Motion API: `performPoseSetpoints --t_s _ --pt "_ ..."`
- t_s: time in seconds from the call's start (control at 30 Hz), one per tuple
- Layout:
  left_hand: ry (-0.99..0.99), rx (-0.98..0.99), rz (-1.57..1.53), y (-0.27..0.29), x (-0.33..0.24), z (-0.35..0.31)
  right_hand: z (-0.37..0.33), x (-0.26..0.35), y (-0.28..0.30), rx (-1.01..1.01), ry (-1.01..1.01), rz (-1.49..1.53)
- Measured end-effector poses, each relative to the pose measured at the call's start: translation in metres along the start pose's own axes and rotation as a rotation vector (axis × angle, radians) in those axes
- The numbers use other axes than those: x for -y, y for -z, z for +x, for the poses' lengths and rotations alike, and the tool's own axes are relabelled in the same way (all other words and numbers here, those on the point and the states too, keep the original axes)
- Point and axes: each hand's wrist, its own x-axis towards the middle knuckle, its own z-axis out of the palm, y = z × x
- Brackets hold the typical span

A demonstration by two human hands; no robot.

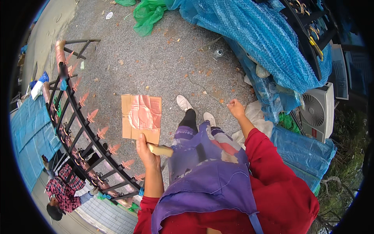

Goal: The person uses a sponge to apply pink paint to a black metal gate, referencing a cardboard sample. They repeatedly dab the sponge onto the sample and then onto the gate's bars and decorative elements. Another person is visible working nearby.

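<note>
My left hand (pixel 145 150) grips the lower edge of a brown cardboard sheet (pixel 142 117) smeared with copper-pink paint. The same hand holds a tan wooden handle (pixel 161 150) that sticks out to the right. My right hand (pixel 235 107) is out ahead on the right, closed in a fist with nothing in it; its red sleeve is pushed up the forearm. I wear a purple apron (pixel 206 175) and stand on grey gravelly ground, with my white shoes (pixel 184 103) below the cardboard's right side.
A black metal fence panel (pixel 83 132) with copper-painted spear tips stands at the left. A person in a plaid shirt (pixel 62 191) crouches behind it. Blue bubble wrap (pixel 257 35), green plastic (pixel 148 13), a spray can (pixel 219 52) and an air-conditioner unit (pixel 317 111) lie to the right.
</note>
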Motion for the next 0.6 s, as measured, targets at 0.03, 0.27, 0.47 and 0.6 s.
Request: performPoseSetpoints --t_s 0.03,0.27,0.47,0.6 --pt "0.016 0.130 0.030 0.002 0.005 0.023 0.015 0.013 -0.004 -0.021 -0.031 -0.001" --pt "0.081 0.065 0.107 -0.062 0.039 0.122 0.156 0.021 -0.067 -0.259 -0.128 -0.048" --pt "0.208 -0.082 0.216 -0.061 0.106 0.170 0.343 -0.003 -0.129 -0.427 -0.239 -0.097" --pt "0.265 -0.212 0.233 -0.052 0.157 0.182 0.429 0.016 -0.148 -0.437 -0.379 0.024"
